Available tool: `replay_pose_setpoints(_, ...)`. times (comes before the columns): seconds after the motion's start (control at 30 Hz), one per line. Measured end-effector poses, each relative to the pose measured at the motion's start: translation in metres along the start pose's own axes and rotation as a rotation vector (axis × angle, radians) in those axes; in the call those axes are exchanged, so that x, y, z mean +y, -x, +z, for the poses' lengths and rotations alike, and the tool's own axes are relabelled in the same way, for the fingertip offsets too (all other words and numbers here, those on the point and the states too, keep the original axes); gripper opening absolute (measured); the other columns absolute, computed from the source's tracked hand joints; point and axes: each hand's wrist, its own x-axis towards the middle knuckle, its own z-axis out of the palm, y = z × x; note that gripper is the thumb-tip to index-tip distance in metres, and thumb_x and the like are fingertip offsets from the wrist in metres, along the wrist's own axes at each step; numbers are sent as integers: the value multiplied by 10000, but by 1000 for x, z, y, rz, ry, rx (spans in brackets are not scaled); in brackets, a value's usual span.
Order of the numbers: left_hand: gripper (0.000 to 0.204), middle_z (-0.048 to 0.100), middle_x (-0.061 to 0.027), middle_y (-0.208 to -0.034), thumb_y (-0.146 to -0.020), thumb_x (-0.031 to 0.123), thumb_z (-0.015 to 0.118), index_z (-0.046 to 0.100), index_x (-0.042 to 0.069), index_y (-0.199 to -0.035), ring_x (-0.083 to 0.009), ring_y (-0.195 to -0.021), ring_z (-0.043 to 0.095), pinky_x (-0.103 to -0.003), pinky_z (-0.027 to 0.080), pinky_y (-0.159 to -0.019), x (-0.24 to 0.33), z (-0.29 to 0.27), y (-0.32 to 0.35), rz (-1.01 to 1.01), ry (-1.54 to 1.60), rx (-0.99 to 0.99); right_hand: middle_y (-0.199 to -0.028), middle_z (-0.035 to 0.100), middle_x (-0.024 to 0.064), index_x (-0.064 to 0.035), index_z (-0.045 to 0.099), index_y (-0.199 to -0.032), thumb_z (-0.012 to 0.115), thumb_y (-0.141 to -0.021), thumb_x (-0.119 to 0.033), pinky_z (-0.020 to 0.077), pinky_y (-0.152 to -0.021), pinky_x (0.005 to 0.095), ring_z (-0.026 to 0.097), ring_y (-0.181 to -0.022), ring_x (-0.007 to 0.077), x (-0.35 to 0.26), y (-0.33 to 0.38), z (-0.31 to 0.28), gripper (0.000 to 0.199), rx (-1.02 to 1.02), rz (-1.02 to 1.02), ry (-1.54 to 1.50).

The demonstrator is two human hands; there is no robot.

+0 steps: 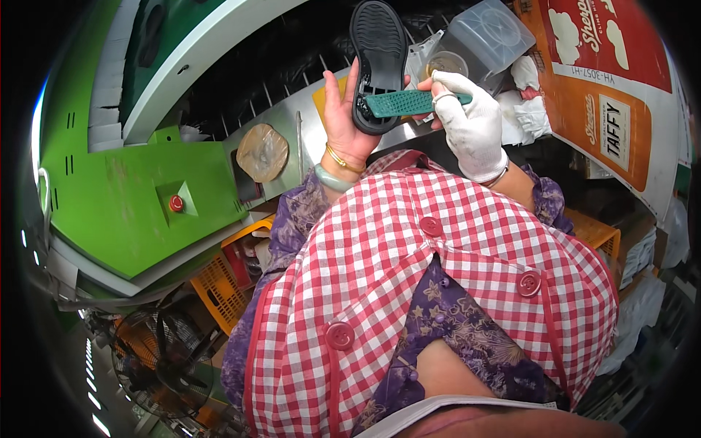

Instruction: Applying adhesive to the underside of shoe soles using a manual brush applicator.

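A black shoe sole (378, 45) stands nearly upright in front of me, its hollow heel part toward me. My left hand (345, 120) supports that heel end from the left and from behind, bare palm up, with some fingers stretched out past its edge. My right hand (471, 124), in a white glove, pinches a flat, ridged green brush-like tool (405, 104) between thumb and fingers. The tool's wide end lies across the sole's heel cavity, where a wet-looking shine shows. Whether it has bristles, I cannot make out.
Beyond my right hand are a small round cup (447, 63) and a clear plastic container (491, 36). Shoe boxes (613, 95) are stacked at the right. A green machine (139, 204) with a red button (176, 203) fills the left, beside a brown round pad (263, 152).
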Motion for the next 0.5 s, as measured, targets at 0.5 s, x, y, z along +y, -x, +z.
replay_pose_setpoints(0.5, 880, 436, -183, -1325, -837, 727, 244, 273, 51, -1400, -312, -1152, 508, -493, 426, -946, 16, -17, 13, -165, -179, 14, -830, 639, 19, -31, 615, -1021, 518, -924, -192, 418, -542, 148, 615, -704, 45, -25, -20, -2, 212, -351, 193, 82)
